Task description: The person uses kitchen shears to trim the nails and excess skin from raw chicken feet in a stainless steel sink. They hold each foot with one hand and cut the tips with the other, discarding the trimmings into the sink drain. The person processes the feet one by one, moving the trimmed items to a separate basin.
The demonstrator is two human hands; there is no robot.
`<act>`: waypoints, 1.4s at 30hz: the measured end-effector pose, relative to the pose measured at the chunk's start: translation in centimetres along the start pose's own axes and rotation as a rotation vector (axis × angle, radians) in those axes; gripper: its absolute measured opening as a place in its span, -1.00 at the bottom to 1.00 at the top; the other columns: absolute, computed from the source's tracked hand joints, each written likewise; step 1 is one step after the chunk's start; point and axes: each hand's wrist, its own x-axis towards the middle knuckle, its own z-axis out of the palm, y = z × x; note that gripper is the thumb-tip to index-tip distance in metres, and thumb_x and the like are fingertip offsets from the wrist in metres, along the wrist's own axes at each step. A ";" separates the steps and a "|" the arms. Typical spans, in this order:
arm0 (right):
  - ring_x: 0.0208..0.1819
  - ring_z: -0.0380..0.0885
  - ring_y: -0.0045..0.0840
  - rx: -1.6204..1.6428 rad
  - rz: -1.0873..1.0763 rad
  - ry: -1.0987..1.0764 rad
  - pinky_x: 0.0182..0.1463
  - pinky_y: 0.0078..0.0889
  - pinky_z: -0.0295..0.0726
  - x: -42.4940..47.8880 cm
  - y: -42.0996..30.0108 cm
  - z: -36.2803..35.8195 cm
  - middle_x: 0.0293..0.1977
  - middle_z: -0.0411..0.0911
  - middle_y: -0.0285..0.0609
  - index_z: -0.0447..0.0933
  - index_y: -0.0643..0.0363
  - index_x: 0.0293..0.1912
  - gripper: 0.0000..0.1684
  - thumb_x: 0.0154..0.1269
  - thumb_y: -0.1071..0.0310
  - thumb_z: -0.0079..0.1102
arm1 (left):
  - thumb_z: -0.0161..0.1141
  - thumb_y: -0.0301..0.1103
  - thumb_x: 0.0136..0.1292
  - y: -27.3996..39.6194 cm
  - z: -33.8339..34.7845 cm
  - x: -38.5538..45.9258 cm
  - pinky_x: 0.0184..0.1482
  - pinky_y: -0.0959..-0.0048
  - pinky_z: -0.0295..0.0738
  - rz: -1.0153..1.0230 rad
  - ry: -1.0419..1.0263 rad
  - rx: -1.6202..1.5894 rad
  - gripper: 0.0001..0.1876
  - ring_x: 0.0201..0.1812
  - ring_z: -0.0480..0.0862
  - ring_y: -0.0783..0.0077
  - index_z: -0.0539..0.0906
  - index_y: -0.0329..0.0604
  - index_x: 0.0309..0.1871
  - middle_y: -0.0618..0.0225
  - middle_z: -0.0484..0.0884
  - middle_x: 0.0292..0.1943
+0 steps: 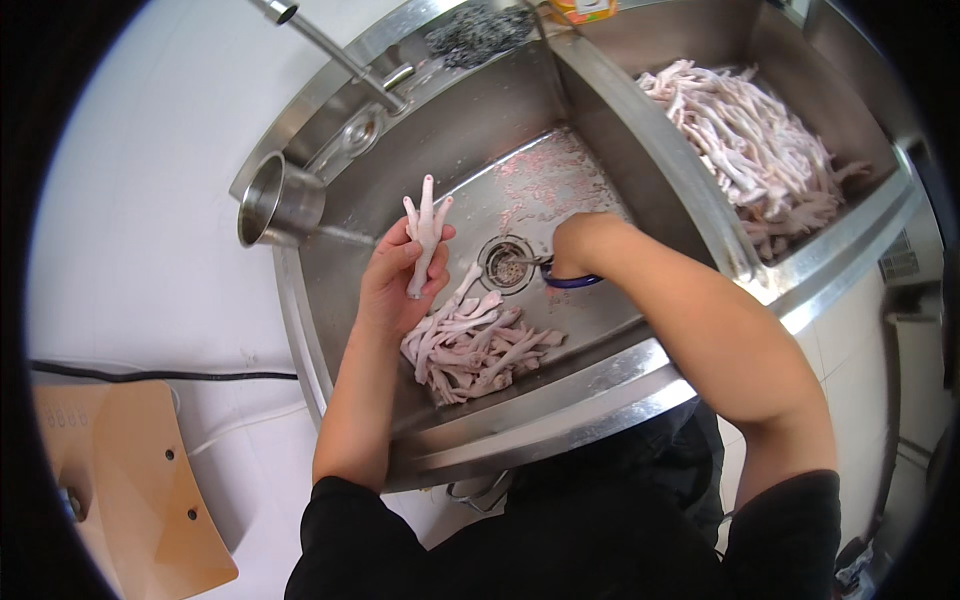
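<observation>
My left hand (397, 274) holds one pale chicken foot (426, 229) upright over the left sink basin, toes pointing away from me. The toe tips show small reddish cut ends. In my right hand (589, 244) is a pair of scissors (568, 280) with blue handles, the metal blades reaching over the drain (507, 264). My wrist hides most of that grip. Below my left hand lies a pile of chicken feet (480, 345) on the basin floor. Small pinkish bits (551, 176) are scattered over the far part of the floor and in the drain strainer.
A larger heap of chicken feet (750, 142) fills part of the right basin, beyond the steel divider (652, 127). A metal cup (281, 202) sits on the left rim below the faucet (337, 52). A dark mesh bundle (480, 34) lies on the back ledge.
</observation>
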 end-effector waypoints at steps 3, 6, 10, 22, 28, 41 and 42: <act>0.10 0.68 -0.20 0.042 -0.014 -0.019 0.11 -0.15 0.65 -0.3 -0.6 -0.3 0.06 0.68 -0.02 0.72 0.11 0.03 -0.44 0.14 -0.05 0.32 | 0.13 -0.37 0.33 1.2 4.7 3.2 -0.56 0.64 0.34 -0.058 -0.072 0.238 -0.54 -0.41 0.47 0.63 0.42 -0.39 0.24 0.12 0.64 0.04; 0.06 0.69 -0.19 0.031 -0.028 -0.003 0.13 -0.17 0.63 -0.3 -0.2 -0.3 -0.01 0.71 0.01 0.73 0.20 -0.01 -0.22 0.04 -0.29 0.42 | -0.04 -0.42 0.46 1.6 12.8 8.8 -0.42 0.68 0.50 -0.011 -0.154 0.343 -0.45 -0.23 0.62 0.63 0.22 -0.43 0.47 0.07 0.64 0.13; 0.05 0.69 -0.19 0.028 -0.031 0.017 0.12 -0.18 0.64 -0.9 0.2 -0.3 -0.02 0.71 -0.01 0.73 0.18 0.00 -0.23 0.04 -0.29 0.42 | 0.23 -0.38 0.36 -0.5 19.8 13.9 0.46 0.20 0.23 0.091 -0.263 0.220 -0.28 0.46 0.32 0.12 0.20 -0.35 0.53 0.00 0.41 0.38; 0.02 0.73 -0.34 0.102 0.095 0.201 0.00 -0.23 0.67 -1.4 0.8 -2.1 0.01 0.72 -0.15 0.72 0.10 0.05 -0.53 0.13 0.23 0.18 | 0.26 -0.45 0.33 -2.3 -6.7 7.7 -0.16 0.59 0.50 -0.039 0.207 1.331 -0.94 -0.26 0.58 0.67 0.68 -0.13 -0.17 0.53 0.67 -0.32; 0.06 0.71 -0.27 0.060 0.052 0.124 0.05 -0.13 0.67 -1.7 0.0 -1.7 0.04 0.70 -0.10 0.71 0.11 0.06 -0.52 0.12 0.26 0.15 | 0.49 -0.10 0.08 -8.8 -6.9 0.0 0.00 0.31 0.56 -0.771 -0.510 1.658 -0.50 -0.04 0.67 0.20 0.61 -0.26 -0.04 0.11 0.68 -0.09; 0.06 0.70 -0.19 0.059 -0.012 0.117 0.08 -0.18 0.66 -1.2 0.3 -1.3 0.01 0.69 0.02 0.72 0.17 0.01 -0.53 0.12 0.20 0.17 | 0.44 -0.09 0.18 -11.0 -9.0 1.0 -0.19 0.22 0.59 -0.489 -0.204 1.564 -0.61 -0.28 0.71 0.20 0.71 -0.28 -0.18 0.11 0.68 -0.38; 0.06 0.70 -0.18 0.085 -0.012 0.146 0.08 -0.18 0.66 -1.4 -0.1 -1.3 0.00 0.69 0.04 0.72 0.18 0.00 -0.51 0.14 0.13 0.20 | 0.44 -0.05 0.23 -9.9 -8.9 0.7 -0.30 0.36 0.51 -0.432 -0.059 1.434 -0.63 -0.40 0.63 0.41 0.74 -0.24 -0.25 0.29 0.62 -0.53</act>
